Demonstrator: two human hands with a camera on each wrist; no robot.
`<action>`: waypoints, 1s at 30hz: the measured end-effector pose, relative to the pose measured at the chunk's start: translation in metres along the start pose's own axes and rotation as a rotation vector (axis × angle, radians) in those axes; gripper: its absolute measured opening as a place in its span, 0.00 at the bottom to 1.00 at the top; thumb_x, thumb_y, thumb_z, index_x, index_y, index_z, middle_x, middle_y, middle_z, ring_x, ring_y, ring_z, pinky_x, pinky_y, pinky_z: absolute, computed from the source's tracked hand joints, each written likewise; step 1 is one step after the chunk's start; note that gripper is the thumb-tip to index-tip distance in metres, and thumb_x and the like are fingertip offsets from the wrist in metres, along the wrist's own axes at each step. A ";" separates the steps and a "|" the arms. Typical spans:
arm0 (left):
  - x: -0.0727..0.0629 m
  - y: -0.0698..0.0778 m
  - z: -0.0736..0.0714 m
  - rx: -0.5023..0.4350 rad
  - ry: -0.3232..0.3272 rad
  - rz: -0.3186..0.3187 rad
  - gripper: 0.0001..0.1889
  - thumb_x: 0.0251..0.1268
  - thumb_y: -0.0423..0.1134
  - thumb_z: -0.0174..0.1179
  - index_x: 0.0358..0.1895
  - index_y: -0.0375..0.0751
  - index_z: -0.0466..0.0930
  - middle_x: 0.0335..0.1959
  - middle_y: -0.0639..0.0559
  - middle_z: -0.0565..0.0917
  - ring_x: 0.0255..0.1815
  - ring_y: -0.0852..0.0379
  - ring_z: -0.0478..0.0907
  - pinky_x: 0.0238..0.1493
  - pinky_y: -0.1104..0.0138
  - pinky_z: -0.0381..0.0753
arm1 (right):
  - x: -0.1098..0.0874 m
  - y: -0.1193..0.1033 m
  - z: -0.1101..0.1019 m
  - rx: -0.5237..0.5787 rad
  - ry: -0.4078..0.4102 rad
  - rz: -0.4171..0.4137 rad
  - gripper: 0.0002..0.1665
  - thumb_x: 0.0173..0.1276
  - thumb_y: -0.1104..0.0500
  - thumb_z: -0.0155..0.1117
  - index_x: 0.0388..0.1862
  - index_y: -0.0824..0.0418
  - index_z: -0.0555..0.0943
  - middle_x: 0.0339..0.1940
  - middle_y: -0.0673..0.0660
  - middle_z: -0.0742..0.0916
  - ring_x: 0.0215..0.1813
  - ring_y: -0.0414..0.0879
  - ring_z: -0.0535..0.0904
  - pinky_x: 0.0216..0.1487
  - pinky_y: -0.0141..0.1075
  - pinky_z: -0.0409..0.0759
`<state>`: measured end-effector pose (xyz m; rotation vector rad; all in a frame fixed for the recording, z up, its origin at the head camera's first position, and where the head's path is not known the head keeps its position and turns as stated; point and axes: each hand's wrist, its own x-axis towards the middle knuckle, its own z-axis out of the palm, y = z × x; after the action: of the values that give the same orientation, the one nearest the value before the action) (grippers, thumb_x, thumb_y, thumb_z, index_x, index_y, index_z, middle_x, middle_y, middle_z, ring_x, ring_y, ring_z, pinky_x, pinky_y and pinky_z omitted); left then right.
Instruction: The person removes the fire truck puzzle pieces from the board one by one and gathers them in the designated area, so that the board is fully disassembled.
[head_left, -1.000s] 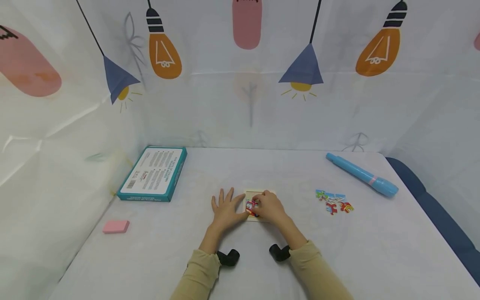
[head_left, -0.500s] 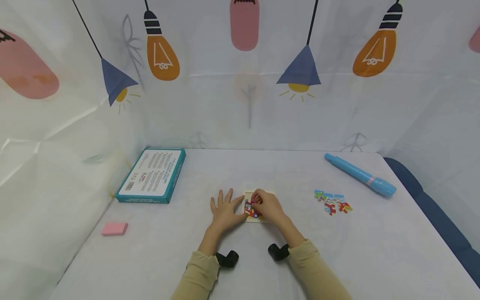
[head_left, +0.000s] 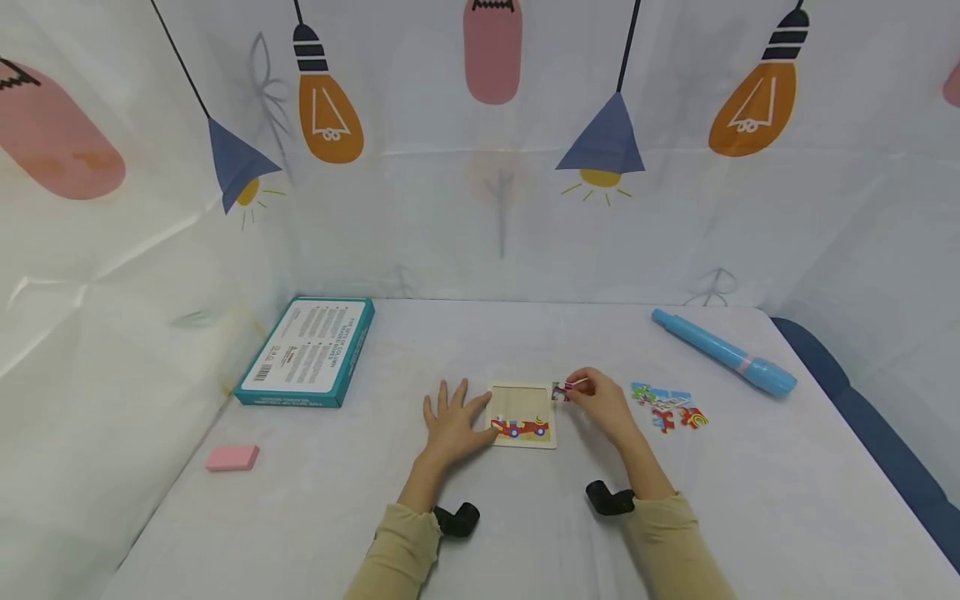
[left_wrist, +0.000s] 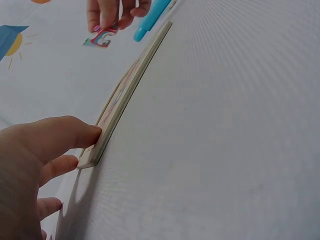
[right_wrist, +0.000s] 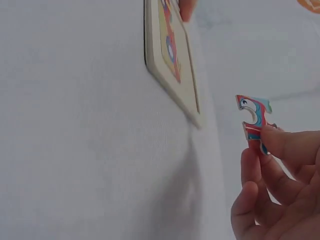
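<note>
A small wooden puzzle tray lies on the white table, with joined red vehicle pieces along its lower part and bare wood above. My left hand rests at the tray's left side, fingers spread. In the left wrist view its thumb presses on the tray's edge. My right hand pinches a puzzle piece between thumb and fingers, just right of the tray's upper right corner. Red and blue with a printed eye, the piece is held up off the table.
Several loose puzzle pieces lie together to the right. Behind them is a light-blue capped tube. A teal-edged box stands at the back left, and a pink eraser-like block sits nearer. A printed curtain surrounds the table.
My right hand has moved right, from over the tray to beyond its edge, taking a piece along. The red pieces in the tray are now uncovered. My left hand stays in place.
</note>
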<state>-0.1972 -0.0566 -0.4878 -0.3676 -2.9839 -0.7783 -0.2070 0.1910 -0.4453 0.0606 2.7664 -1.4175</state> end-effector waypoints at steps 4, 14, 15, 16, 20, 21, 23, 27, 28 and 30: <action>0.000 0.001 0.000 0.003 0.001 -0.002 0.31 0.47 0.56 0.61 0.59 0.53 0.75 0.69 0.40 0.61 0.71 0.32 0.43 0.62 0.35 0.36 | -0.007 0.014 -0.018 -0.013 -0.014 0.060 0.12 0.67 0.64 0.55 0.48 0.66 0.74 0.42 0.64 0.81 0.43 0.53 0.77 0.34 0.35 0.74; -0.001 0.002 -0.001 0.012 -0.002 -0.007 0.31 0.47 0.57 0.61 0.59 0.53 0.75 0.69 0.40 0.61 0.71 0.32 0.44 0.62 0.35 0.36 | -0.029 0.038 -0.056 -0.120 0.011 0.137 0.16 0.61 0.66 0.55 0.46 0.74 0.74 0.35 0.65 0.81 0.32 0.49 0.75 0.29 0.33 0.70; -0.001 0.002 -0.001 0.012 -0.003 -0.008 0.31 0.47 0.57 0.61 0.59 0.53 0.75 0.69 0.40 0.61 0.71 0.32 0.44 0.62 0.35 0.36 | -0.030 0.041 -0.059 -0.149 0.022 0.141 0.16 0.60 0.66 0.54 0.46 0.74 0.74 0.33 0.64 0.81 0.33 0.49 0.74 0.29 0.33 0.69; -0.001 0.002 -0.001 0.015 -0.005 -0.009 0.31 0.47 0.57 0.60 0.59 0.53 0.75 0.69 0.40 0.61 0.71 0.32 0.44 0.62 0.35 0.36 | -0.031 0.043 -0.061 -0.172 0.032 0.147 0.16 0.60 0.66 0.54 0.45 0.74 0.75 0.33 0.64 0.80 0.34 0.49 0.74 0.30 0.34 0.68; -0.002 0.003 -0.002 0.017 -0.004 -0.010 0.31 0.47 0.56 0.61 0.59 0.53 0.75 0.69 0.40 0.61 0.71 0.32 0.44 0.62 0.35 0.37 | -0.033 0.050 -0.067 -0.254 0.079 0.151 0.16 0.58 0.66 0.54 0.43 0.75 0.76 0.32 0.63 0.80 0.35 0.53 0.74 0.31 0.36 0.67; -0.002 0.003 -0.002 0.018 -0.005 -0.012 0.31 0.47 0.56 0.60 0.59 0.53 0.75 0.69 0.40 0.61 0.71 0.32 0.44 0.62 0.35 0.37 | -0.033 0.051 -0.068 -0.270 0.088 0.148 0.16 0.58 0.66 0.54 0.43 0.75 0.77 0.32 0.64 0.80 0.35 0.54 0.74 0.31 0.37 0.68; -0.002 0.003 -0.002 0.018 -0.004 -0.013 0.31 0.47 0.56 0.61 0.59 0.53 0.75 0.69 0.40 0.61 0.71 0.32 0.44 0.62 0.35 0.37 | -0.033 0.051 -0.069 -0.302 0.104 0.138 0.16 0.57 0.65 0.54 0.42 0.74 0.78 0.32 0.65 0.82 0.35 0.54 0.75 0.32 0.39 0.69; -0.002 0.003 -0.002 0.014 -0.005 -0.014 0.31 0.48 0.56 0.61 0.59 0.53 0.75 0.69 0.40 0.61 0.71 0.32 0.44 0.62 0.35 0.37 | -0.031 0.052 -0.068 -0.344 0.104 0.138 0.14 0.58 0.65 0.55 0.41 0.74 0.79 0.32 0.65 0.82 0.35 0.54 0.76 0.32 0.41 0.70; -0.002 0.003 -0.002 0.012 -0.006 -0.014 0.31 0.48 0.56 0.61 0.59 0.53 0.75 0.69 0.40 0.61 0.71 0.32 0.44 0.62 0.35 0.36 | -0.031 0.052 -0.068 -0.354 0.103 0.138 0.14 0.58 0.65 0.55 0.40 0.73 0.79 0.32 0.64 0.82 0.35 0.54 0.75 0.32 0.40 0.70; -0.002 0.003 -0.003 0.008 -0.006 -0.013 0.31 0.48 0.56 0.61 0.59 0.53 0.75 0.69 0.40 0.61 0.71 0.32 0.43 0.62 0.35 0.36 | -0.030 0.052 -0.067 -0.371 0.102 0.138 0.14 0.57 0.66 0.55 0.40 0.73 0.79 0.30 0.63 0.81 0.34 0.53 0.75 0.30 0.40 0.70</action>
<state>-0.1945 -0.0558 -0.4841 -0.3512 -2.9968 -0.7676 -0.1757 0.2756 -0.4471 0.3136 2.9884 -0.8780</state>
